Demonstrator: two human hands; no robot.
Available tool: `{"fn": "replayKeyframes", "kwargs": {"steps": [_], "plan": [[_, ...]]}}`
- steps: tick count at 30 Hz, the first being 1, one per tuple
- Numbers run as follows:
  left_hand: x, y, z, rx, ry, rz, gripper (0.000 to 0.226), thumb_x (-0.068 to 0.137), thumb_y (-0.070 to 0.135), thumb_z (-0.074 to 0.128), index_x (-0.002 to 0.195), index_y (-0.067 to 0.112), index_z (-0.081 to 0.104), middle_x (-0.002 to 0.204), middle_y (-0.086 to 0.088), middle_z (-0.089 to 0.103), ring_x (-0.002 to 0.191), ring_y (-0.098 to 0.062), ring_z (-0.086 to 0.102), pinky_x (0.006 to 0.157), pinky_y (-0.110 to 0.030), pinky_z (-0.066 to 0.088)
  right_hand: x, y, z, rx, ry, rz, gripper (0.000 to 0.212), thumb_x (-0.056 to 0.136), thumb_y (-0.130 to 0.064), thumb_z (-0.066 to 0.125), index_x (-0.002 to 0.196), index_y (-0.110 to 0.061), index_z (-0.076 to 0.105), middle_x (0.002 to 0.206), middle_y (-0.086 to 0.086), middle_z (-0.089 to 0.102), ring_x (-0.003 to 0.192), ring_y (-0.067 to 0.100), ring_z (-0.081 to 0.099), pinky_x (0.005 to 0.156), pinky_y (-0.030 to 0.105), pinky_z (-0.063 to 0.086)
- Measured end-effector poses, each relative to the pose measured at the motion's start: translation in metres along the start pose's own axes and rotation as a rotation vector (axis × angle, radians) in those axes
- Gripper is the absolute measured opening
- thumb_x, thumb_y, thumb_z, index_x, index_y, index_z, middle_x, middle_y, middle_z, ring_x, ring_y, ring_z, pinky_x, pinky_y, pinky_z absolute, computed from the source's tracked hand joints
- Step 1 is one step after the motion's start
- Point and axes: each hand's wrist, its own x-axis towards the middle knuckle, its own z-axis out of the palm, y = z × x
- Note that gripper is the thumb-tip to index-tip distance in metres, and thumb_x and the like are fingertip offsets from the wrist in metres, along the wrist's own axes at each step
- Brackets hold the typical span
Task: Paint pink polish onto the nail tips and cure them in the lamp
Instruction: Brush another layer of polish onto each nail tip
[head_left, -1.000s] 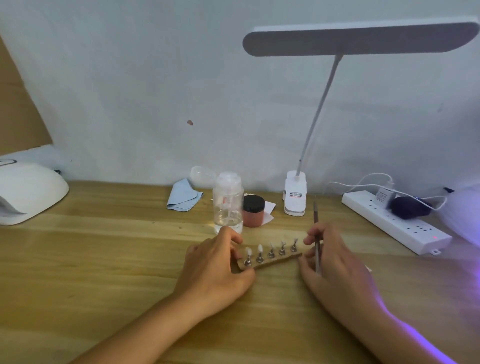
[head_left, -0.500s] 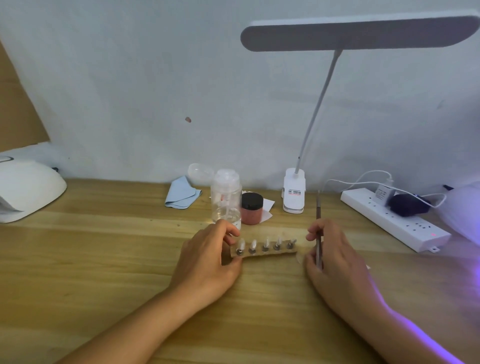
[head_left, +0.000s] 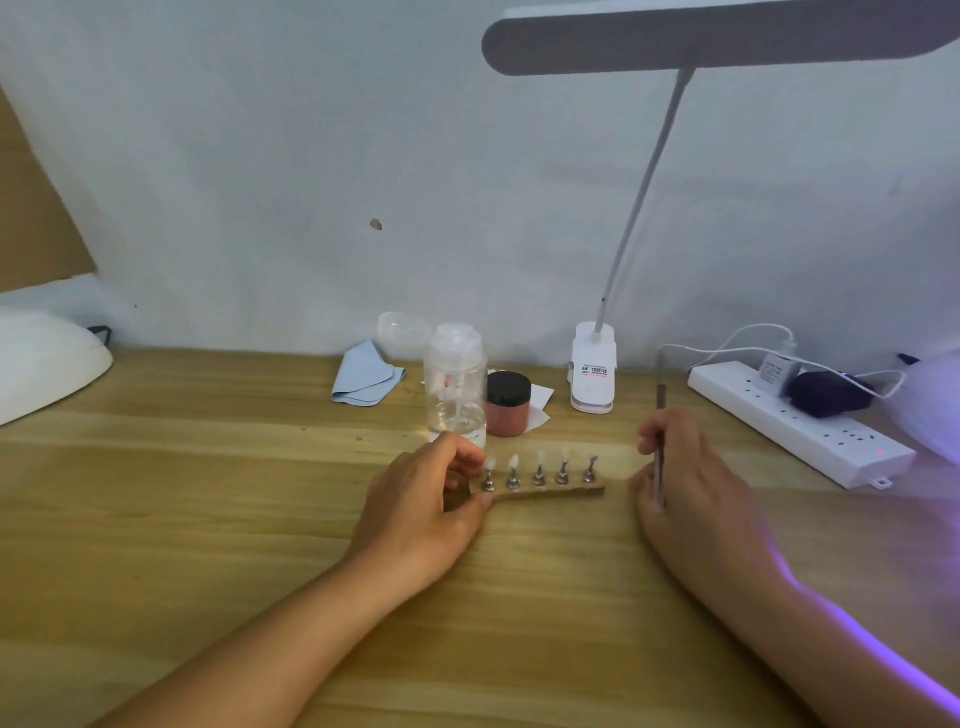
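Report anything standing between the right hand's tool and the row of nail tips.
Nothing visible: bare table alone separates the right hand's tool from the strip of nail tips; bottle and pink jar stand behind it.

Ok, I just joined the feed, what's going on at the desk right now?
A person's left hand pinches the left end of a wooden strip that carries five nail tips on metal stands. The right hand holds a thin tool upright, just clear of the strip's right end. The tips look white, with no pink on them that I can see. The pink jar behind the strip has its black lid on.
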Motion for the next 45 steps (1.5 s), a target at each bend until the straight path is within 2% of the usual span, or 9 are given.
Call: {"fn": "replayKeyframes", "kwargs": {"steps": [5, 8, 11, 17, 20, 30, 35, 41, 45], "plan": [[0.003, -0.001, -0.001, -0.004, -0.034, -0.025, 0.022, 0.086, 0.019, 0.071, 0.103, 0.031, 0.065, 0.103, 0.018, 0.067, 0.094, 0.000, 0.059, 0.086, -0.021, 0.047, 0.001, 0.007, -0.002, 0.064, 0.041, 0.077, 0.038, 0.083, 0.000, 0.055, 0.103, -0.027, 0.039, 0.096, -0.012, 0.053, 0.084, -0.001, 0.057, 0.064, 0.022, 0.041], [0.006, -0.001, -0.003, -0.042, -0.061, -0.071, 0.019, 0.084, 0.025, 0.073, 0.102, 0.029, 0.068, 0.103, 0.018, 0.068, 0.096, -0.003, 0.061, 0.091, -0.027, 0.048, 0.000, 0.001, 0.000, 0.040, 0.026, 0.011, 0.040, 0.082, -0.001, 0.059, 0.107, -0.025, 0.040, 0.096, -0.012, 0.053, 0.083, 0.012, 0.058, 0.073, 0.034, 0.048], [0.011, 0.001, -0.005, -0.075, -0.092, -0.078, 0.013, 0.084, 0.025, 0.075, 0.090, 0.032, 0.067, 0.098, 0.015, 0.071, 0.095, -0.008, 0.063, 0.093, -0.032, 0.049, 0.002, 0.000, 0.000, -0.056, 0.044, -0.067, 0.038, 0.079, 0.003, 0.063, 0.106, -0.018, 0.048, 0.094, -0.007, 0.054, 0.085, 0.017, 0.056, 0.082, 0.038, 0.046], [0.010, -0.001, -0.005, -0.082, -0.065, -0.072, 0.013, 0.082, 0.027, 0.076, 0.081, 0.033, 0.064, 0.088, 0.017, 0.070, 0.089, -0.005, 0.064, 0.090, -0.032, 0.050, 0.003, 0.003, 0.000, -0.024, 0.036, -0.004, 0.038, 0.080, 0.005, 0.061, 0.101, -0.022, 0.045, 0.093, -0.004, 0.055, 0.087, 0.019, 0.055, 0.077, 0.030, 0.038], [0.009, 0.002, -0.005, -0.081, -0.083, -0.058, 0.011, 0.084, 0.027, 0.074, 0.088, 0.033, 0.065, 0.089, 0.016, 0.069, 0.091, -0.007, 0.063, 0.092, -0.035, 0.049, 0.001, 0.001, -0.001, -0.089, 0.063, -0.024, 0.037, 0.079, -0.003, 0.067, 0.104, -0.022, 0.049, 0.091, -0.008, 0.055, 0.088, 0.016, 0.052, 0.084, 0.034, 0.036], [0.009, 0.002, -0.005, -0.058, -0.072, -0.024, 0.020, 0.083, 0.026, 0.075, 0.077, 0.036, 0.059, 0.090, 0.015, 0.069, 0.092, -0.010, 0.065, 0.092, -0.038, 0.049, 0.000, 0.000, -0.005, -0.129, 0.054, -0.065, 0.033, 0.080, -0.004, 0.067, 0.100, -0.022, 0.047, 0.090, -0.011, 0.052, 0.087, 0.018, 0.054, 0.089, 0.037, 0.039], [0.010, 0.001, -0.002, -0.050, -0.041, 0.011, 0.023, 0.082, 0.028, 0.076, 0.074, 0.038, 0.058, 0.089, 0.018, 0.068, 0.088, -0.006, 0.064, 0.089, -0.036, 0.050, -0.003, -0.004, -0.003, -0.067, -0.016, -0.139, 0.035, 0.086, -0.011, 0.065, 0.112, -0.024, 0.045, 0.099, -0.006, 0.057, 0.081, 0.012, 0.060, 0.067, 0.029, 0.045], [0.010, -0.001, -0.001, -0.069, -0.046, -0.007, 0.020, 0.081, 0.029, 0.077, 0.076, 0.038, 0.060, 0.088, 0.019, 0.069, 0.088, -0.003, 0.064, 0.088, -0.035, 0.051, -0.004, -0.006, -0.001, -0.063, -0.068, -0.211, 0.035, 0.088, -0.015, 0.065, 0.116, -0.020, 0.045, 0.103, -0.003, 0.059, 0.075, -0.004, 0.053, 0.065, 0.033, 0.055], [0.010, -0.001, -0.003, -0.113, -0.073, -0.047, 0.015, 0.082, 0.024, 0.076, 0.087, 0.032, 0.065, 0.093, 0.017, 0.070, 0.093, -0.005, 0.065, 0.093, -0.035, 0.050, -0.006, -0.004, 0.000, -0.068, -0.067, -0.217, 0.037, 0.088, -0.019, 0.064, 0.117, -0.024, 0.041, 0.108, -0.004, 0.059, 0.083, 0.001, 0.060, 0.065, 0.033, 0.055]]}}
